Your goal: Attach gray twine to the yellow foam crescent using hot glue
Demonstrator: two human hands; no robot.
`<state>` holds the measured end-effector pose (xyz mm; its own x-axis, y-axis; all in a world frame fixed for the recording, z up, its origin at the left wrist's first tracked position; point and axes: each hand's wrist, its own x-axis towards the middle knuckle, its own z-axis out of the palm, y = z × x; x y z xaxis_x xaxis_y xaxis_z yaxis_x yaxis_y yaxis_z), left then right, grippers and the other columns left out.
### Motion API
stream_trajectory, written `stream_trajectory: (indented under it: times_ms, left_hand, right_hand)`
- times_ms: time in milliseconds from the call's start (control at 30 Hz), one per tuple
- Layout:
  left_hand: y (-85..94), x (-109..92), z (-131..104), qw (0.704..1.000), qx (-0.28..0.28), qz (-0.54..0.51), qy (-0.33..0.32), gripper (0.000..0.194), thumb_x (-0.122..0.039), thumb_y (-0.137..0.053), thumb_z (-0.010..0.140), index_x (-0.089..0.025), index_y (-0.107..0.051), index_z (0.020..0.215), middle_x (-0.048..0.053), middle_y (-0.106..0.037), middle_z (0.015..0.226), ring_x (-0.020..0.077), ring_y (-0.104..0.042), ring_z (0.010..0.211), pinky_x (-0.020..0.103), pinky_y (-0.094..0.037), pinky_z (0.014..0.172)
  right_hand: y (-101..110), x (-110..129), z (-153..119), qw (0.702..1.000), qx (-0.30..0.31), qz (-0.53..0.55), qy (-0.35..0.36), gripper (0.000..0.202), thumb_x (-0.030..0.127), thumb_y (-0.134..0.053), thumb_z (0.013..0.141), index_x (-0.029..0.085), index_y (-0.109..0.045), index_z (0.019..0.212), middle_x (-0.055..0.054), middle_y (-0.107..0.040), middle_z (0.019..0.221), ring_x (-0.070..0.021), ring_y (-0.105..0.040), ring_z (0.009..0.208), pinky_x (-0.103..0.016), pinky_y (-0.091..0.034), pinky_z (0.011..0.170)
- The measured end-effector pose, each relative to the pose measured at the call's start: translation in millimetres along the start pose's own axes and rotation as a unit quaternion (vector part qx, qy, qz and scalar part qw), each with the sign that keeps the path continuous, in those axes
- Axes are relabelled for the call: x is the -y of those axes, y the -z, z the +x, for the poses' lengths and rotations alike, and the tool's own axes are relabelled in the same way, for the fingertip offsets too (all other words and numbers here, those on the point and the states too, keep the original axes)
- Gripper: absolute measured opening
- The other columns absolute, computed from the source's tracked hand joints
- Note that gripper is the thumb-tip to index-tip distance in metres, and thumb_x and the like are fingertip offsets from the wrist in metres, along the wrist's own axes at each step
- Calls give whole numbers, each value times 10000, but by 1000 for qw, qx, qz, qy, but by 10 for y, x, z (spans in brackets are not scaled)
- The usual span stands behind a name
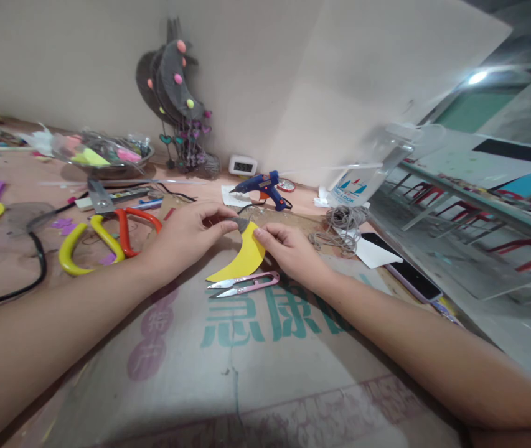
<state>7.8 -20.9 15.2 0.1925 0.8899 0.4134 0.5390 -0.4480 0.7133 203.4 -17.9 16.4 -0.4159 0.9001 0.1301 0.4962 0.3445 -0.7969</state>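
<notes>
A yellow crescent-shaped foam or felt piece is tilted above the cardboard in the middle of the head view. My right hand pinches its right edge near the top between thumb and fingers. At its upper end, my left hand has thumb and fingertips closed on a small dark grey piece, whose kind I cannot make out. Just below the crescent lie pink-handled thread snips, blades pointing left. Behind both hands stands a blue glue gun with a small red light on.
Yellow-handled and red-handled scissors lie left of my left forearm. Grey cord, a phone and a plastic cup are at right. Grey moon decorations hang by the wall, near a clock and a filled bowl.
</notes>
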Motion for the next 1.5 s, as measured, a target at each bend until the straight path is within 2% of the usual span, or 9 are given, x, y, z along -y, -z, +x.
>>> stream_trajectory:
  times_ms: [367, 567, 767, 900, 1100, 1500]
  left_hand:
    - [11, -10, 9, 999, 28, -2, 22, 253, -395, -488, 823, -199, -649, 820, -12, -668, 773, 137, -563, 689, 220, -399, 612]
    - [15, 2, 7, 999, 37, 13, 8, 264, -373, -450, 843, -188, -632, 794, -11, -660, 754, 142, -563, 694, 228, -384, 625]
    - [3, 42, 22, 999, 27, 1, 19, 341, -425, -395, 864, -187, -632, 806, 7, -663, 785, 167, -576, 754, 244, -396, 656]
    - [-3, 34, 19, 1000, 12, -18, 14, 284, -409, -443, 843, -189, -613, 899, 14, -658, 855, 164, -574, 776, 247, -410, 677]
    - [-4, 28, 19, 1000, 20, -7, 10, 218, -355, -465, 827, -179, -590, 809, 1, -625, 757, 142, -542, 698, 236, -396, 630]
    - [-9, 53, 24, 1000, 17, -8, 14, 237, -377, -426, 854, -190, -555, 786, -6, -601, 738, 147, -537, 707, 240, -384, 635]
  right_hand:
    - [-2, 8, -16, 1000, 4, 5, -1, 335, 438, -423, 874, 168, -482, 684, 39, -462, 534, -73, -433, 462, -183, -321, 440]
    - [-3, 34, -15, 1000, 8, 2, -12, 342, 449, -431, 866, 166, -482, 680, 39, -455, 532, -74, -425, 459, -186, -317, 435]
    - [6, 20, -18, 1000, 3, -3, -1, 348, 458, -424, 869, 165, -498, 695, 33, -473, 550, -79, -437, 480, -193, -331, 462]
    - [12, -2, -16, 1000, 1, -2, 5, 343, 457, -406, 879, 170, -506, 721, 33, -475, 554, -84, -440, 487, -199, -332, 472]
    - [6, 9, -20, 1000, -1, -6, 1, 337, 448, -419, 876, 169, -496, 703, 36, -466, 553, -82, -435, 487, -199, -327, 474]
    - [14, 8, -16, 1000, -1, -21, 13, 349, 451, -412, 876, 165, -498, 695, 30, -474, 551, -87, -434, 502, -202, -324, 489]
